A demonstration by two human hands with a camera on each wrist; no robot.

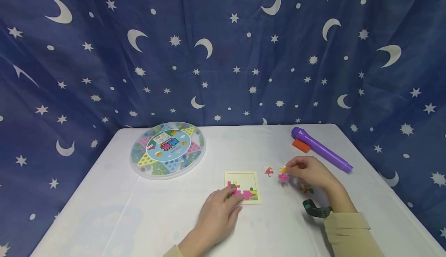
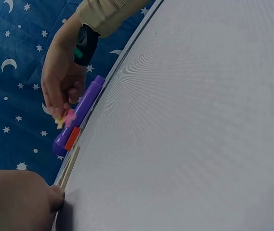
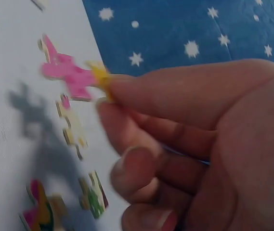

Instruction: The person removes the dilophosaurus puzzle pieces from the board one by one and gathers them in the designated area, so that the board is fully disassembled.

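Observation:
A small square puzzle tray [image 1: 248,177] lies flat, with pink and green pieces fitted along its lower and left parts. My left hand [image 1: 217,210] rests on it, fingertips over the fitted pieces and thumb by its near edge. To the right, my right hand [image 1: 311,173] pinches a pink and yellow puzzle piece [image 3: 69,74] between thumb and index finger, above the table; whether it is one piece or two joined cannot be told. Close by lie a loose piece with a pink shape [image 1: 268,171] and several others [image 1: 306,188], partly hidden under that hand.
A round, flat star-patterned game board [image 1: 137,148] with a blue label lies at the back left. At the back right are a purple stick with a thicker end [image 1: 324,150] and an orange block [image 1: 301,146]. Behind the white table [image 1: 167,210] hangs a blue star-and-moon curtain [image 1: 223,55].

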